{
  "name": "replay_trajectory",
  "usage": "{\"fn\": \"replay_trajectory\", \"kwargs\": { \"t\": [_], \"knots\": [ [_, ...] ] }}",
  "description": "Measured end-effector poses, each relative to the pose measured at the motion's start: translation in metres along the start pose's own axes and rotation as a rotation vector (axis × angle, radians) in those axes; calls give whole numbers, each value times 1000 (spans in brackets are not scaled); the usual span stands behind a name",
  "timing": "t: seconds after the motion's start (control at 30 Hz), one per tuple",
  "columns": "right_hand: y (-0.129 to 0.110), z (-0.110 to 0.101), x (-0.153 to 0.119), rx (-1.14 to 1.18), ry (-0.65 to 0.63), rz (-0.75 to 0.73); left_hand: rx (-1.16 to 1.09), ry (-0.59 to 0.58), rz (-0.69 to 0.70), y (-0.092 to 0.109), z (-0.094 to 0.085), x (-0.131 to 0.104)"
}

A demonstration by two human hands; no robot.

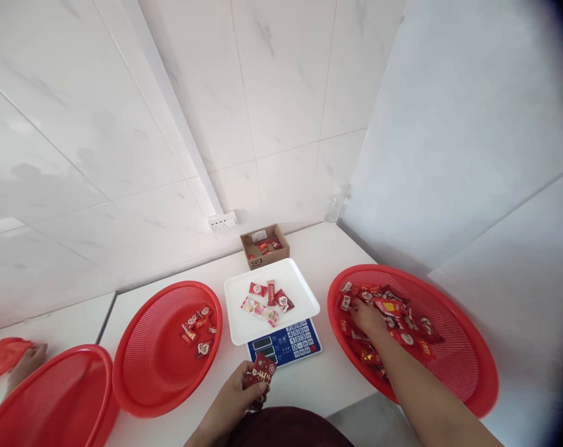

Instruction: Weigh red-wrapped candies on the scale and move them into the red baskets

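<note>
My left hand (244,390) is closed round dark red packets of wrapped candy (263,369) with gold print, just in front of the scale's display. Inside the right red basket (483,379), my right hand (369,318) reaches among many red wrapped sweets (393,305), its fingers bent together at a small wrapped candy (346,302). Between both hands stands a blue-and-white scale (285,343) with a white tray (244,332). Several sweets rest on that tray, including a long pink-and-white wrapped bar (259,311) and a red heart-marked packet (283,302).
A second red basket (141,347) holds several sweets. Farther left is another red basket (71,385), where another person's hand (28,365) holds a red bag (4,359). An open cardboard box (265,247) sits behind the scale. A wall socket (222,221) is above the white table (309,388).
</note>
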State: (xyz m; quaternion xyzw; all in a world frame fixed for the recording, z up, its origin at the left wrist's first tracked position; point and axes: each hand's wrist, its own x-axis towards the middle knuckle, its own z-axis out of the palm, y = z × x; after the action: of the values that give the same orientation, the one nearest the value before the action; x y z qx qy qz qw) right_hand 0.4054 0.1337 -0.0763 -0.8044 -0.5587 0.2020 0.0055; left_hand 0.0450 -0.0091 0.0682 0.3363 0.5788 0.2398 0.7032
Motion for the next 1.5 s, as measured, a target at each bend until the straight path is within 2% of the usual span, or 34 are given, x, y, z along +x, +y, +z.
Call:
{"fn": "replay_trajectory", "kwargs": {
  "t": [0.27, 0.43, 0.5, 0.57, 0.63, 0.7, 0.77, 0.87, 0.97, 1.13, 1.23, 1.33, 1.5],
  "knots": [
    [-4, 3, -22, 98, 117, 21, 0, 4, -9, -3, 0, 2],
    [-8, -15, -26, 277, 275, 131, -25, -21, 22, -4, -2, 0],
    [-17, -24, -31, 352, 328, 132, -38, -34, 37, -4, -3, -1],
    [-33, -30, -42, 459, 329, 81, -46, -36, 40, -4, -3, -1],
    [-57, -30, -58, 641, 230, -32, -42, -34, 28, -4, -3, 0],
    [-84, -26, -74, 814, 41, -180, -35, -37, 20, -4, -4, 1],
    [-111, -20, -88, 838, -41, -253, -31, -39, 19, -5, -5, 1],
    [-140, -12, -98, 822, -83, -313, -42, -37, 28, -8, -7, -1],
    [-158, -10, -101, 816, -94, -369, -59, -38, 41, -12, -11, -4],
    [-162, -13, -104, 773, -20, -417, -67, -8, 58, -14, -15, -8],
    [-154, -15, -113, 780, -49, -375, -58, 1, 58, -13, -17, -10],
    [-145, -17, -132, 816, -175, -382, -36, -10, 88, -12, -19, -11],
    [-149, -21, -181, 839, -496, -499, 13, -69, 118, -8, -15, -6]
  ]
}}
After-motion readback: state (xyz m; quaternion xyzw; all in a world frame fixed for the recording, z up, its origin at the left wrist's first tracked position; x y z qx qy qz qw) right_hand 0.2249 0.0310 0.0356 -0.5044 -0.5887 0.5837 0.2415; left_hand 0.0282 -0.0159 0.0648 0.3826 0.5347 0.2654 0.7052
